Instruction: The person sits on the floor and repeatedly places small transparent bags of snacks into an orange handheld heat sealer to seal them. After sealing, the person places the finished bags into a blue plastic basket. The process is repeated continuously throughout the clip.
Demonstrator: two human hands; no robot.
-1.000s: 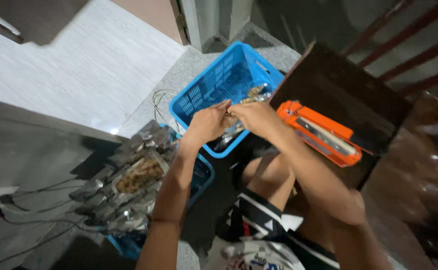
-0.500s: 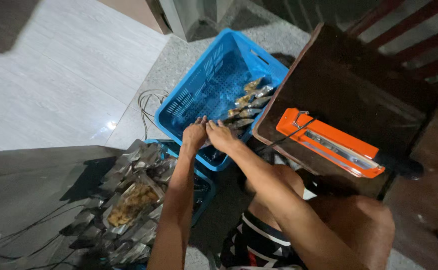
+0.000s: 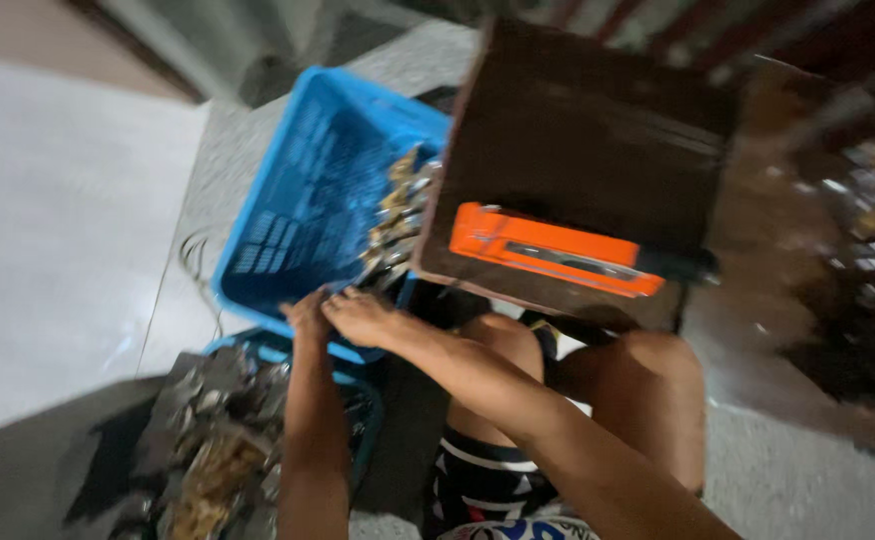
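Observation:
My left hand [image 3: 305, 316] and my right hand [image 3: 360, 315] meet, fingers touching, at the near rim of a blue plastic crate [image 3: 308, 215]. The blur hides whether they grip anything between them. Small metal and brass-coloured parts [image 3: 398, 215] lie in a heap at the crate's right side, just beyond my hands. Below my left forearm a second blue bin [image 3: 258, 348] holds a pile of grey metal parts [image 3: 208, 450].
A dark brown board [image 3: 598, 130] stands to the right of the crate with an orange tool [image 3: 548, 252] lying on it. My bare knees [image 3: 648, 380] are under my right arm. A thin wire [image 3: 193, 265] curls on the grey floor left of the crate.
The view has swung and blurred. My hands have drawn back from the heap of parts in the crate to its near rim, still held together.

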